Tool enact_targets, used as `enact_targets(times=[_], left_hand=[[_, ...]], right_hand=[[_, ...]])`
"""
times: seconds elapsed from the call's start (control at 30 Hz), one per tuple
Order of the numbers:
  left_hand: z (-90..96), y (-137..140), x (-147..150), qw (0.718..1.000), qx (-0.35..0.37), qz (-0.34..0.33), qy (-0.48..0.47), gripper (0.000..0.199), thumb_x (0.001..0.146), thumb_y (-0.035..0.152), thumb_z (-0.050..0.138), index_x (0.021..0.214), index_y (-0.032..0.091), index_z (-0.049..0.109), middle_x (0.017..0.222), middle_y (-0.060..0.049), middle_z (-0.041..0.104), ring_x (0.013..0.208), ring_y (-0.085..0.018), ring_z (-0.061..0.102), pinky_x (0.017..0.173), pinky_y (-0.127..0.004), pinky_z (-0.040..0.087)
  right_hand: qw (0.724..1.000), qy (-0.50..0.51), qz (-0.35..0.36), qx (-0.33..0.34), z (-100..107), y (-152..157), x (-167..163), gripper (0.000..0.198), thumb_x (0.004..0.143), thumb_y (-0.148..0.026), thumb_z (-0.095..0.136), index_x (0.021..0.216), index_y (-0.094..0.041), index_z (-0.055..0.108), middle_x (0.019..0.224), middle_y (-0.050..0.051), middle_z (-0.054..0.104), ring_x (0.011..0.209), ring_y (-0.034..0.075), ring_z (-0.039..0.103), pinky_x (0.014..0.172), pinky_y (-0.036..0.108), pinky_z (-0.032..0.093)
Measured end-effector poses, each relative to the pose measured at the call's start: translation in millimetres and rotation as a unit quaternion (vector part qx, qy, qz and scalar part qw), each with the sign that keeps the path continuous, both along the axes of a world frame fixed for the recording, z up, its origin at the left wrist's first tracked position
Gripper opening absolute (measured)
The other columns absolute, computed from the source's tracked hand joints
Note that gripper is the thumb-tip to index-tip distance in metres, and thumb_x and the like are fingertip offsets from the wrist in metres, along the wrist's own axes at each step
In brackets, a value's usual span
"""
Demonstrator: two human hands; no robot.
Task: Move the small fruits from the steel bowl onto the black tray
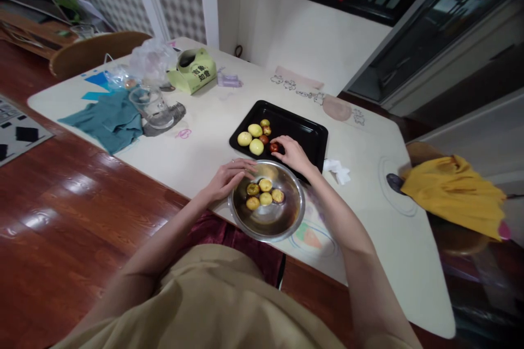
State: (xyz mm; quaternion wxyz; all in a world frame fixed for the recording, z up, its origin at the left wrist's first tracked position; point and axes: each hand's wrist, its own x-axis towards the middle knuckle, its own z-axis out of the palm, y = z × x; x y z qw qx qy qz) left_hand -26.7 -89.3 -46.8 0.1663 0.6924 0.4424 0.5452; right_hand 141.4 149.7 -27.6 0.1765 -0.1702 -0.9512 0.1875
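Note:
A steel bowl (298, 212) stands at the table's near edge, with several small yellow and brownish round fruits (266, 198) inside. My left hand (230, 177) rests at the bowl's left rim, fingers stretched out and holding nothing. Just beyond the bowl lies a black baking tray (305, 133). Several round fruits, pale yellow (256, 146) and reddish brown (264, 140), sit in its left half. Over the tray, my right hand (290, 154) has thumb and fingers closed around a dark red round fruit (274, 148), partly hidden by the fingertips.
A glass pitcher (152, 109), a teal cloth (107, 120), a green cardboard box (194, 72) and a clear plastic bag (152, 57) occupy the table's left side. Crumpled white tissue (337, 171) lies right of the tray. A yellow garment (454, 193) hangs over a chair at right.

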Motion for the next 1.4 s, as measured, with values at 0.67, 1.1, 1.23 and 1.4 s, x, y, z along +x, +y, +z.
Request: enact_targets(times=[0.67, 1.1, 1.23, 1.4], left_hand=[[-3.1, 0.5, -1.3, 1.000, 0.001, 0.004, -0.002, 0.047, 0.113, 0.040, 0.038, 0.106, 0.019, 0.080, 0.117, -0.014, 0.078, 0.129, -0.030, 0.067, 0.111, -0.052, 0.052], [-4.6, 1.1, -1.5, 1.000, -0.004, 0.008, -0.006, 0.048, 0.112, 0.041, 0.038, 0.105, 0.019, 0.080, 0.117, -0.014, 0.078, 0.131, -0.031, 0.066, 0.115, -0.056, 0.050], [-4.9, 1.2, -1.0, 1.000, -0.013, 0.008, -0.005, 0.048, 0.112, 0.042, 0.038, 0.106, 0.019, 0.080, 0.118, -0.014, 0.078, 0.132, -0.031, 0.065, 0.114, -0.056, 0.051], [-4.6, 0.0, -1.2, 1.000, -0.011, 0.011, -0.004, 0.047, 0.112, 0.041, 0.039, 0.107, 0.019, 0.079, 0.118, -0.014, 0.078, 0.132, -0.030, 0.066, 0.113, -0.054, 0.052]], right_hand=[[0.946, -0.115, 0.303, 0.008, 45.7, -138.5, 72.7, 0.025, 0.108, -0.017, 0.052, 0.124, -0.021, 0.070, 0.122, 0.010, 0.075, 0.116, 0.022, 0.066, 0.106, 0.040, 0.054], [0.933, -0.132, 0.332, -0.038, 39.5, -134.1, 70.2, 0.024, 0.105, -0.015, 0.054, 0.121, -0.020, 0.073, 0.120, 0.010, 0.075, 0.116, 0.023, 0.066, 0.103, 0.040, 0.058], [0.936, -0.107, 0.333, -0.034, 41.5, -130.3, 70.8, 0.021, 0.104, -0.018, 0.059, 0.120, -0.020, 0.073, 0.121, 0.010, 0.075, 0.115, 0.023, 0.069, 0.102, 0.041, 0.059], [0.953, -0.016, 0.299, -0.047, 46.1, -114.1, 72.9, 0.019, 0.106, -0.029, 0.060, 0.118, -0.021, 0.074, 0.116, 0.010, 0.077, 0.111, 0.022, 0.072, 0.102, 0.041, 0.060]])
